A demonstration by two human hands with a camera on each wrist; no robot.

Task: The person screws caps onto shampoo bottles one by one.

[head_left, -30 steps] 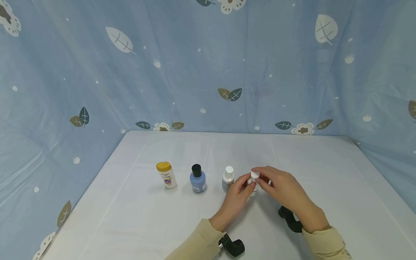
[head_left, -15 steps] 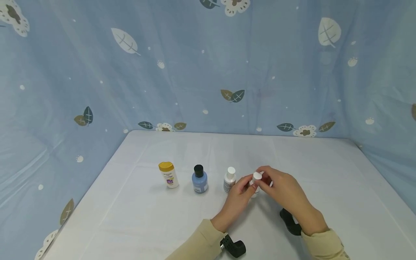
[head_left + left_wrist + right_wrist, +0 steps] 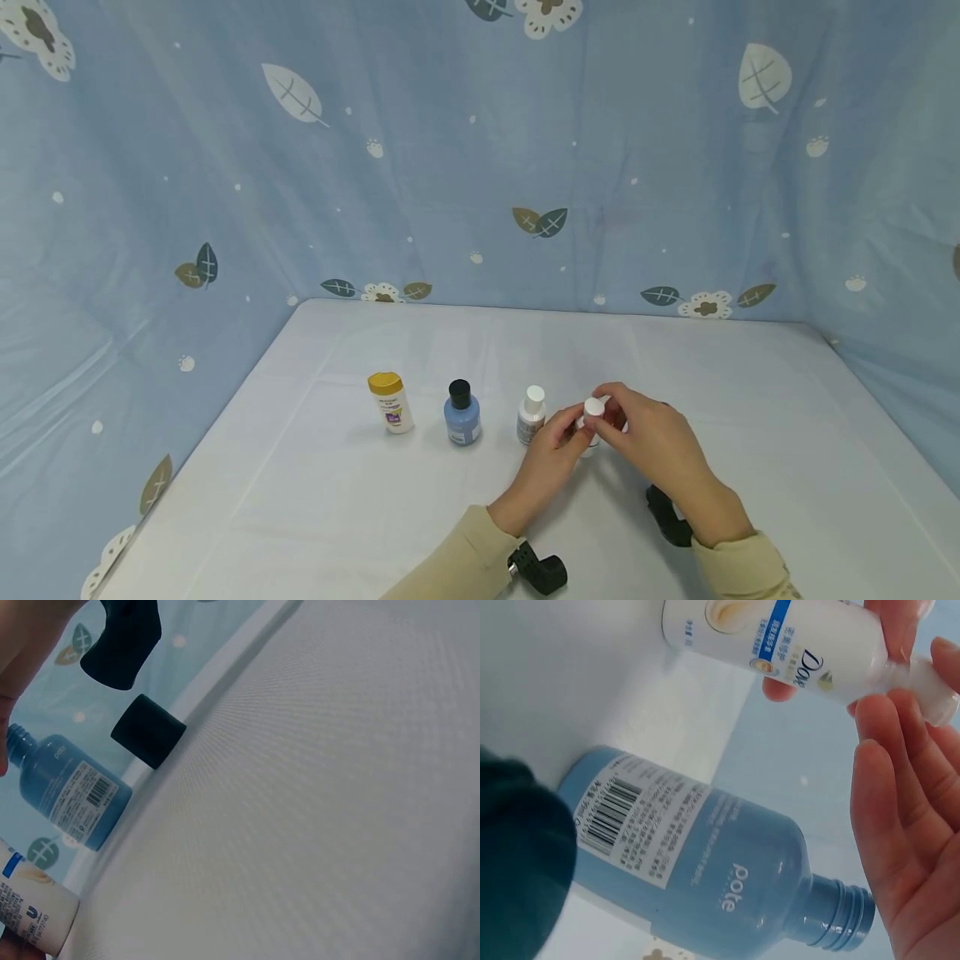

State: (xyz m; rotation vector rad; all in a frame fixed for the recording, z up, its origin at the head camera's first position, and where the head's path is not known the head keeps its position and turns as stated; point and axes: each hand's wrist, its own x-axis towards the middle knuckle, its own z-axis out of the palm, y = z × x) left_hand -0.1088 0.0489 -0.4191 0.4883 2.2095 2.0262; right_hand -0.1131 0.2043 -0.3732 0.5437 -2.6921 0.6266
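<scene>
The right hand (image 3: 648, 433) pinched the white cap (image 3: 593, 407) of a small white plastic bottle (image 3: 776, 641), while the left hand (image 3: 551, 446) gripped its body just above the white worktop (image 3: 315, 500). A white-capped bottle (image 3: 530, 414), a blue black-capped bottle (image 3: 461, 414) and a yellow-capped white bottle (image 3: 390, 402) stood in a row alongside.

Glossy plastic white bottle (image 3: 780, 645), translucent blue plastic bottle (image 3: 697, 877), matt woven tablecloth (image 3: 315, 825).
</scene>
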